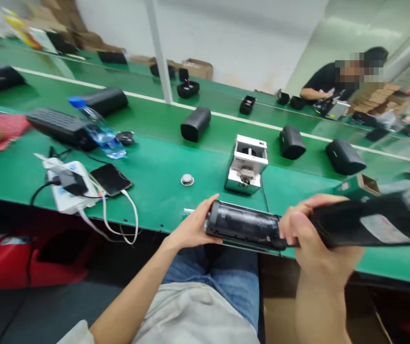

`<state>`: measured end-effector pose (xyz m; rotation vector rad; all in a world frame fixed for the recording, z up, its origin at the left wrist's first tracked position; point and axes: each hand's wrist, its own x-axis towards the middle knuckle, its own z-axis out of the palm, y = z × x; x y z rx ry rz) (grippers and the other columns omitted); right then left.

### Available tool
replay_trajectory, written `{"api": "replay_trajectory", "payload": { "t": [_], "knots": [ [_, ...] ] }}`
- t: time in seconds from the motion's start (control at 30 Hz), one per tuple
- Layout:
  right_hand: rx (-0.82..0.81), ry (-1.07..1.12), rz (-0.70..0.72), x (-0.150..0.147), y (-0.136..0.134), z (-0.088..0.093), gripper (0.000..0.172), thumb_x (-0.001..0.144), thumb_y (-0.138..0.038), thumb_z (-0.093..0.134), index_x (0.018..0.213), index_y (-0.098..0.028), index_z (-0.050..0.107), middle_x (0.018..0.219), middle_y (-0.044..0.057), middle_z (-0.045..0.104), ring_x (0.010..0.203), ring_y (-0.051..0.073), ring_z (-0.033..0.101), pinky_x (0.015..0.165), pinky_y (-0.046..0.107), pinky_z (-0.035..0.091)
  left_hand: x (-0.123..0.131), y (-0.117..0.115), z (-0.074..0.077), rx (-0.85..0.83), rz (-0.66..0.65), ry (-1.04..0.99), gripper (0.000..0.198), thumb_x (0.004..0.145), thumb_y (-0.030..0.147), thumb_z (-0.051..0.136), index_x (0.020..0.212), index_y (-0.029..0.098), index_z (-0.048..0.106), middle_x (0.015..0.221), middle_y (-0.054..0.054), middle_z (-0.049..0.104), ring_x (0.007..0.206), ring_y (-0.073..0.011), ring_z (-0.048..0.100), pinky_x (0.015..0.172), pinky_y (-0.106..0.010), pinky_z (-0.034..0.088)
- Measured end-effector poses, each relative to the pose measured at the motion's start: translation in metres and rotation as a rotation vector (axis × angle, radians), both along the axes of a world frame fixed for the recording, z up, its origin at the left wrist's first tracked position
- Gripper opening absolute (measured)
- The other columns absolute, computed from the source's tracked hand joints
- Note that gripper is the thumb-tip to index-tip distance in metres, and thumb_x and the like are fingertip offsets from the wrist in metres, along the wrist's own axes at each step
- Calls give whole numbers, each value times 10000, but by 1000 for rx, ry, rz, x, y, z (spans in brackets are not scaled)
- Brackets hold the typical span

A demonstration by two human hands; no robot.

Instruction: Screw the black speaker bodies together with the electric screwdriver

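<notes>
Head view: a black cylinder [242, 228] with a fine mesh skin and a glossy streak along its top lies crosswise just over the near edge of the green bench [162, 177], above the person's lap. The left hand [194, 229] is closed on its left end, with the fingers behind it. The right hand [312, 234] is wrapped tight round a long black tool [369, 222] that bears a pale label, and the tool's nose points at the cylinder's right end.

Counted: one cylinder, one tool, one white-and-metal fixture [247, 164] just behind the cylinder, one round metal disc [187, 179], one phone [110, 179], one white power strip [69, 193] and one water bottle [99, 131]. Three short dark speaker shells [195, 123] lie spaced along the belt beyond.

The tool is smeared and cut off at the right edge. Its tip and the cylinder's right end are hidden behind the right hand's fingers [290, 229]. A red sleeve [0, 131] is cut off at the left edge, and a co-worker [328, 79] sits far off at the right, too small to make out what is being handled
</notes>
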<state>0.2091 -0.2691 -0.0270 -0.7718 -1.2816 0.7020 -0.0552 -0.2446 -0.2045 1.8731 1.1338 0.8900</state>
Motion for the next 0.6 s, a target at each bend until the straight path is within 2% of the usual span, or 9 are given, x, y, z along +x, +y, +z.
{"api": "replay_trajectory", "payload": {
  "t": [0.13, 0.33, 0.47, 0.6],
  "knots": [
    [4, 77, -54, 1, 1, -5, 241, 949, -124, 868, 1093, -218, 700, 685, -60, 623, 482, 125, 538, 493, 310, 495, 0, 1, 0, 4, -1, -7, 1472, 717, 428, 1123, 1856, 347, 194, 1871, -180, 390, 1732, -437, 419, 1431, -594, 386],
    [61, -77, 280, 8, -3, -8, 184, 1019, -118, 795, 1069, -254, 682, 647, -54, 599, 481, 142, 575, 485, 292, 461, 2, 0, 0, -7, -20, 0, 1500, 706, 453, 1129, 1860, 355, 175, 1845, -184, 403, 1696, -454, 451, 1408, -611, 413],
    [55, -32, 270, 12, 5, -15, 174, 1053, -137, 771, 1094, -267, 664, 653, -72, 574, 492, 129, 575, 488, 264, 464, -2, -2, -1, -17, 2, 10, 1455, 746, 417, 1100, 1864, 363, 170, 1847, -178, 400, 1697, -452, 448, 1412, -625, 401],
    [47, -45, 255, 15, 7, -14, 130, 1074, -199, 770, 1119, -276, 676, 716, -55, 606, 504, 127, 591, 478, 263, 483, -7, 4, 6, -20, -41, 52, 1487, 772, 391, 1057, 1878, 343, 63, 1823, -191, 430, 1665, -438, 500, 1410, -627, 392]
  ]
}}
